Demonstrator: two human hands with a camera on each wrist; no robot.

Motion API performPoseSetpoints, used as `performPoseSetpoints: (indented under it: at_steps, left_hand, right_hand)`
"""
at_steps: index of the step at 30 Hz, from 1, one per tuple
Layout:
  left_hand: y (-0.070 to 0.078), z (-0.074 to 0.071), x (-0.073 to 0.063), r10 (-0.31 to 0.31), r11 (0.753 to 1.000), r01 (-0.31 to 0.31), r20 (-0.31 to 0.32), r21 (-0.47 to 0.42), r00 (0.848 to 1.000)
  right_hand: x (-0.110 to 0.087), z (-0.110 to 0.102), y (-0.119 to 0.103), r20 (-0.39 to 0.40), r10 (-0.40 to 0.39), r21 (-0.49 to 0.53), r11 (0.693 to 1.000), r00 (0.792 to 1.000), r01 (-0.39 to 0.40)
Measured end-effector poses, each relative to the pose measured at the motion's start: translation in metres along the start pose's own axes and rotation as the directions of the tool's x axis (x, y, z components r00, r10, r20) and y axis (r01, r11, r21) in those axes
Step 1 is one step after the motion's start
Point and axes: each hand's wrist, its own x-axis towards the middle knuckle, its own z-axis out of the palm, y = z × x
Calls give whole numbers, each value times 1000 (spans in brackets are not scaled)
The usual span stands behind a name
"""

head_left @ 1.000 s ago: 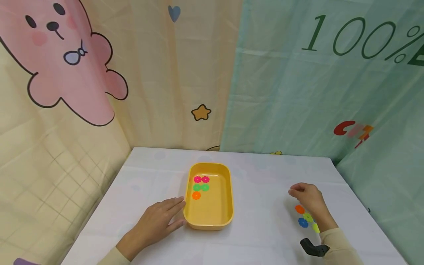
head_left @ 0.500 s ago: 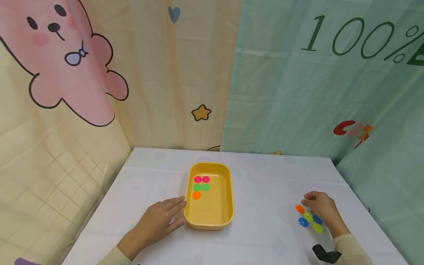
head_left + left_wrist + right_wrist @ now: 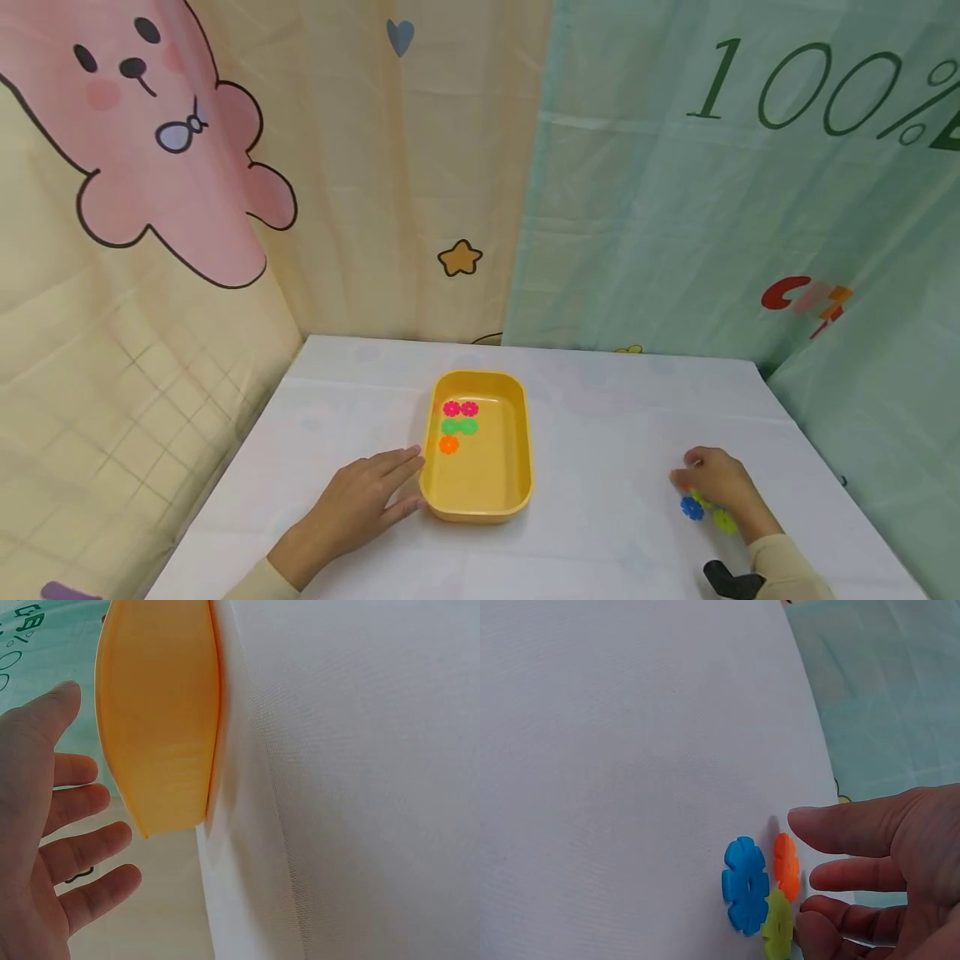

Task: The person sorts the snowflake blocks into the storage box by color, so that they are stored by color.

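Left hand (image 3: 363, 504) is resting relaxed beside the tray (image 3: 483, 483); right hand (image 3: 716, 479), gripping nothing, should be pinching the nearby orange disc (image 3: 786, 862) edgewise.

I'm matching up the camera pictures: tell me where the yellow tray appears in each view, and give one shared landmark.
Head: the yellow tray is central, below the middle.
Left wrist: upper part, left of centre, cut off by the top edge.
Right wrist: not in it.
Shared landmark: the green curtain, right in the head and right wrist views, upper left in the left wrist view.
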Motion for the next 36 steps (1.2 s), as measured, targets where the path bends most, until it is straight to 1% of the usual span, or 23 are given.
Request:
performPoseSetpoints:
  at_steps: [4,12,16,21,25,36]
  left_hand:
    - [3,1,-4,-1,1000,1,15,-7,1000]
    - [1,1,-8,1,1000,-1,-3,19,1000]
    - [-1,2,-5,14,1000,-14,-18,17,1000]
    - [-1,2,0,19,1000,-19,-15,16,1000]
    - [0,2,0,26,1000,-26,-15,12,1000]
    - [1,0,0,27,1000,-27,-3,7,1000]
  right_hand:
    - [-1,4,3,6,7,-18,1000,1000,-6]
    - [1,14,1,-48,-78,-48,996,996,76]
    - [1,13,0,-74,-75,-49,996,994,72]
    - [1,10,2,-82,-80,-57,996,993,75]
    - [1,9,1,-74,-81,-58,995,994,77]
    - [1,9,2,-95,-62,-45,997,994,58]
